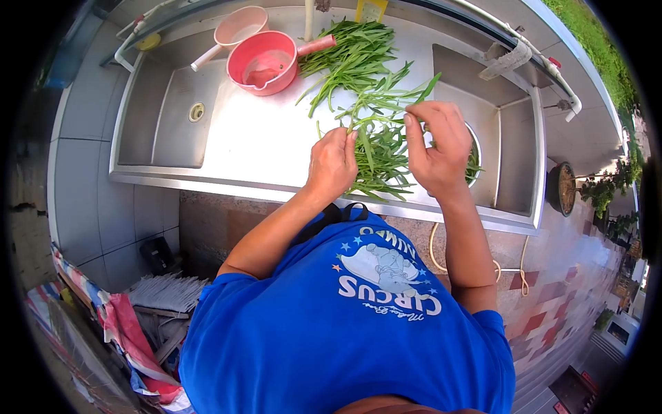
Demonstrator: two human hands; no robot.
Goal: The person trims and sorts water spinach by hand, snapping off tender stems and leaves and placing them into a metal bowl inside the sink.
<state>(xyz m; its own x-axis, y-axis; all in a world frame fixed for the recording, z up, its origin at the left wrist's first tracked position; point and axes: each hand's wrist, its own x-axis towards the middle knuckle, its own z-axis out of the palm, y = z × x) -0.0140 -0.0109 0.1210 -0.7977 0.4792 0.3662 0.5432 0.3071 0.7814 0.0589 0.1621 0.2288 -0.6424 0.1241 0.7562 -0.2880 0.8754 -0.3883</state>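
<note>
Between my two hands a few green leafy stems (376, 119) stretch over the steel counter. My left hand (332, 162) is closed on their lower end, thumb and fingers pressed together. On the right, my right hand (438, 146) pinches the leafy part between thumb and forefinger, the other fingers curled. A pile of greens (376, 162) lies below the stems, between the hands. Farther back sits a larger pile of greens (355, 55). A round bowl (474, 155) with some greens inside is partly hidden behind my right hand, in the right basin.
A red dipper (262, 63) and a pale pink dipper (241, 27) stand at the back left of the steel counter (255, 131). The left basin (181, 110) has a drain. Taps and white pipes (569, 86) run along the back.
</note>
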